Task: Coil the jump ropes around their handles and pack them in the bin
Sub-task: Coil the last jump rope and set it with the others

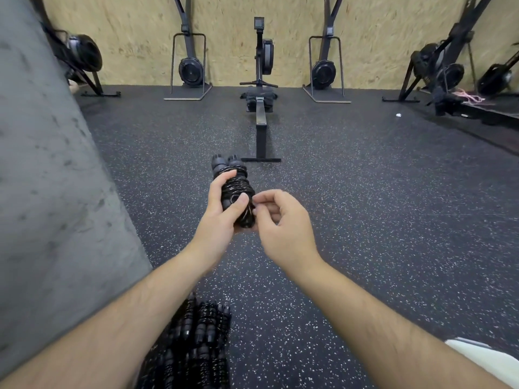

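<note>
A black jump rope (234, 189) is wound round its two handles, whose ribbed ends stick out toward the far side. My left hand (222, 217) grips this bundle from below and the left, thumb pressed on the coils. My right hand (283, 223) is at the bundle's right side, its curled fingertips pinching the rope near the lower coils. Several more coiled black jump ropes (202, 341) lie packed side by side low in the view, under my left forearm; the bin that holds them cannot be made out.
A grey concrete pillar (50, 178) stands close on the left. A rowing machine (261, 108) lies straight ahead on the speckled rubber floor (379, 192). More black fitness machines line the plywood wall. A white object (486, 360) shows at the bottom right.
</note>
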`<state>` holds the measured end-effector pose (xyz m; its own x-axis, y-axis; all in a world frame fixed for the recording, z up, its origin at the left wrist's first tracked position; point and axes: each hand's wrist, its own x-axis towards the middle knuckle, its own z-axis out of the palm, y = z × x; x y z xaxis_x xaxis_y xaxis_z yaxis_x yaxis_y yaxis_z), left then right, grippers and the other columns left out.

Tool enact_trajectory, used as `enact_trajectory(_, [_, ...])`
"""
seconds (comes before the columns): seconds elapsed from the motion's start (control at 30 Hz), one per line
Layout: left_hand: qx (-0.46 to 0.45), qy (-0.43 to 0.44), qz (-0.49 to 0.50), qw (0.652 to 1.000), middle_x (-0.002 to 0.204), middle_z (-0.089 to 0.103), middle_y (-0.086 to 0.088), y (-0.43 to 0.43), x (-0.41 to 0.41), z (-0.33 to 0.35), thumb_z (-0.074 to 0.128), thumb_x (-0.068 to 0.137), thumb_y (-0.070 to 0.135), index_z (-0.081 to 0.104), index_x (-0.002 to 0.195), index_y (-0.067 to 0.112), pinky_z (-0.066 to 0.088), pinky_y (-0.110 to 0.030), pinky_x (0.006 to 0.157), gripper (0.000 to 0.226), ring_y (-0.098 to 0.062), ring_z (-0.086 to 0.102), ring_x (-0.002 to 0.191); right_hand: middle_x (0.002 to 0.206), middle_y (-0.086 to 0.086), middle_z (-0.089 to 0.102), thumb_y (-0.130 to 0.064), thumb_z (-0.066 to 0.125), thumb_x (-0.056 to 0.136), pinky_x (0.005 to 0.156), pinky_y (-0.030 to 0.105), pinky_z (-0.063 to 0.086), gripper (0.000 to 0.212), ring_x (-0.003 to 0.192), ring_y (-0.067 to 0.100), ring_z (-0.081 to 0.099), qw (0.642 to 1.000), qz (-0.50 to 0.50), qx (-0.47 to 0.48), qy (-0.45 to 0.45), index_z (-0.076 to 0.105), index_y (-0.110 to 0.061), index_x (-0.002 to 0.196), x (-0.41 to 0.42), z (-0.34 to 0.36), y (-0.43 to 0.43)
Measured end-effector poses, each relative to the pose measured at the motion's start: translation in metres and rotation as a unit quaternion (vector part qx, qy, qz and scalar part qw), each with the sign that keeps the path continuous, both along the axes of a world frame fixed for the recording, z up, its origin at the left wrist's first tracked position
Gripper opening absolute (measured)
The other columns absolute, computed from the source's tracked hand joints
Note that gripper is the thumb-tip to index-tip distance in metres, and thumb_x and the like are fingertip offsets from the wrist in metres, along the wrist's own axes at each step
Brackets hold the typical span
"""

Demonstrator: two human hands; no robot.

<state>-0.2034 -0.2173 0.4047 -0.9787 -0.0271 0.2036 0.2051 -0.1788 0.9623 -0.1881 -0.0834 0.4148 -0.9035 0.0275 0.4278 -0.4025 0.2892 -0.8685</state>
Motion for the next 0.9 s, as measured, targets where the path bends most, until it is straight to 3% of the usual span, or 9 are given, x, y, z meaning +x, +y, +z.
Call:
enact_trajectory(0.17, [-0.103, -0.029, 0.052, 0.993, 0.127, 0.06, 0.009, -0.025, -0.002, -0.03, 0.057, 0.102, 0.015, 0.04, 0.142, 0.043, 0.058, -0.029, 0.082, 0.053, -0.006, 0.065, 0.101, 0.102, -0.009, 0.066, -0.019, 0.047, 0.097, 0.088, 0.041, 0.054, 0.018, 0.096, 0.01, 0.063, 0.996, 0.013, 0.028, -0.081, 0.058, -0.026, 0.109, -0.011, -0.025, -0.031])
enact_trajectory(0.3, [-0.163, -0.083, 0.096, 0.978, 0.116, 0.062, 0.013, -0.046, 0.002, -0.065, 0.058, 0.101, 0.019, 0.036, 0.144, 0.043, 0.051, -0.016, 0.07, 0.054, -0.002, 0.064, 0.093, 0.107, -0.003, 0.064, -0.021, 0.042, 0.098, 0.091, 0.041, 0.051, 0.024, 0.098, 0.018, 0.063, 0.986, 0.032, 0.065, -0.149, 0.053, -0.025, 0.118, -0.02, -0.056, -0.064])
enact_trajectory(0.47, [-0.295, -0.142, 0.164, 0.93, 0.122, 0.052, -0.004, -0.07, 0.024, -0.138, 0.059, 0.088, 0.028, 0.042, 0.136, 0.047, 0.044, -0.031, 0.083, 0.055, -0.013, 0.057, 0.093, 0.125, 0.005, 0.062, -0.047, 0.043, 0.099, 0.092, 0.037, 0.046, 0.041, 0.114, 0.025, 0.059, 0.958, 0.067, 0.094, -0.262, 0.048, -0.028, 0.135, -0.015, -0.116, -0.108])
enact_trajectory(0.57, [-0.381, -0.205, 0.16, 0.887, 0.123, 0.04, -0.009, -0.073, 0.049, -0.191, 0.06, 0.087, 0.017, 0.04, 0.14, 0.04, 0.043, -0.033, 0.08, 0.061, -0.024, 0.055, 0.088, 0.128, 0.003, 0.062, -0.061, 0.048, 0.091, 0.097, 0.037, 0.047, 0.052, 0.113, 0.022, 0.06, 0.927, 0.098, 0.095, -0.35, 0.047, -0.033, 0.136, 0.001, -0.162, -0.121])
enact_trajectory(0.67, [-0.381, -0.246, 0.169, 0.875, 0.125, 0.037, -0.007, -0.073, 0.079, -0.241, 0.063, 0.087, 0.021, 0.033, 0.146, 0.041, 0.045, -0.033, 0.085, 0.069, -0.023, 0.056, 0.089, 0.116, -0.002, 0.066, -0.065, 0.057, 0.086, 0.09, 0.03, 0.048, 0.057, 0.097, 0.011, 0.064, 0.898, 0.115, 0.067, -0.418, 0.053, -0.029, 0.13, 0.025, -0.214, -0.124])
enact_trajectory(0.77, [-0.359, -0.32, 0.204, 0.852, 0.131, 0.036, -0.006, -0.074, 0.105, -0.289, 0.062, 0.091, 0.024, 0.017, 0.154, 0.041, 0.046, -0.039, 0.095, 0.079, -0.024, 0.055, 0.102, 0.121, 0.001, 0.065, -0.069, 0.056, 0.086, 0.096, 0.031, 0.046, 0.061, 0.109, 0.018, 0.062, 0.865, 0.125, 0.097, -0.476, 0.054, -0.025, 0.128, 0.047, -0.266, -0.135])
enact_trajectory(0.9, [-0.336, -0.352, 0.22, 0.845, 0.14, 0.036, -0.011, -0.085, 0.132, -0.334, 0.062, 0.091, 0.018, 0.032, 0.151, 0.03, 0.045, -0.042, 0.102, 0.068, -0.031, 0.055, 0.115, 0.125, 0.004, 0.064, -0.055, 0.06, 0.091, 0.094, 0.029, 0.046, 0.054, 0.111, 0.021, 0.06, 0.82, 0.115, 0.089, -0.554, 0.051, -0.021, 0.132, 0.064, -0.323, -0.154])
